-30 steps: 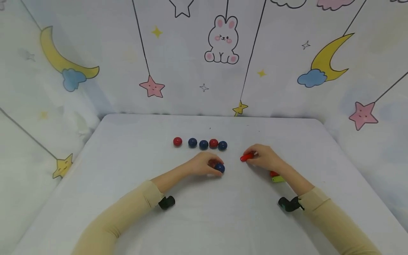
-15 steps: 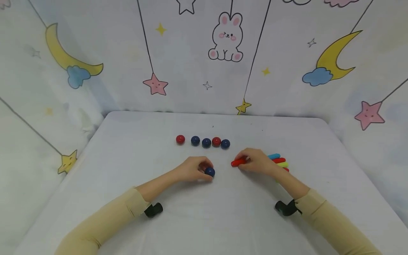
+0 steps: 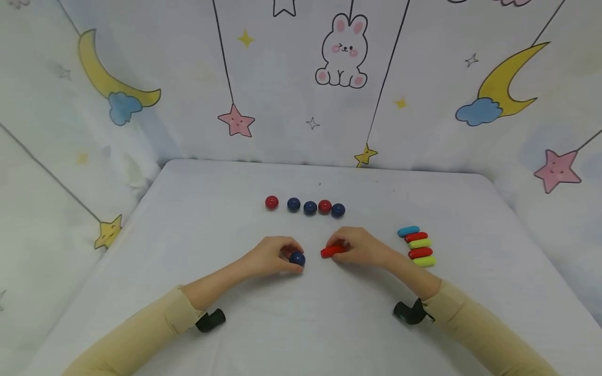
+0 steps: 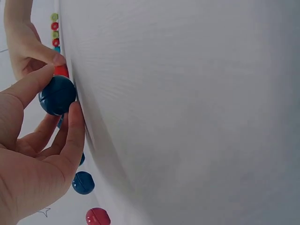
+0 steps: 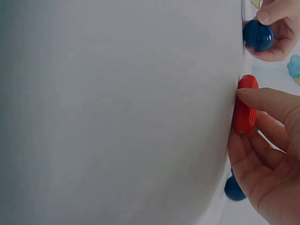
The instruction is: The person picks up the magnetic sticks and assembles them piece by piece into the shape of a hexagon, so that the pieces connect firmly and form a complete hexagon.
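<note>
Blue ball pinched in the left hand, red stick pinched in the right hand.
The stick points at the ball from its 3 o'clock; near but apart, as are the hands; 5 balls line up at 12 o'clock; 5 coloured sticks lie in a stack at 3 o'clock, past the right hand; the work looks early: 1 ball and 1 stick in hand, 5 of each left on the table.
</note>
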`<act>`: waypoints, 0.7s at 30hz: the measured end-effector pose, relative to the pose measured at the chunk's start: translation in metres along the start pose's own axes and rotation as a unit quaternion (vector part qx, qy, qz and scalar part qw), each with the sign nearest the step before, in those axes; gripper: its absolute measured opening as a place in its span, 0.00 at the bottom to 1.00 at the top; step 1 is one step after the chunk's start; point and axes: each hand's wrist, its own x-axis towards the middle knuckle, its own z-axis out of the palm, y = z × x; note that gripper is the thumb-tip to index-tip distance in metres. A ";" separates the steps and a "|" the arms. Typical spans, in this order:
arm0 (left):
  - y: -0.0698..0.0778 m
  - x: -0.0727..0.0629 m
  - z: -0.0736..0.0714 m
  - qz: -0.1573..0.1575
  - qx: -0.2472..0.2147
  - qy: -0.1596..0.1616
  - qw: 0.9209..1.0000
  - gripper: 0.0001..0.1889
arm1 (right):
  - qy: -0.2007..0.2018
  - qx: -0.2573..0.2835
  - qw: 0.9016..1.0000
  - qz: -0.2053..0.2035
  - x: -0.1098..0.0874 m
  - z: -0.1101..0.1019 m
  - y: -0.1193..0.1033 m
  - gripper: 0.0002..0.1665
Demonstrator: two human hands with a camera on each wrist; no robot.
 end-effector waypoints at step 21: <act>-0.001 -0.015 0.000 0.008 -0.016 0.014 1.000 0.17 | -0.026 0.042 0.998 -0.048 0.020 0.014 -0.033 0.14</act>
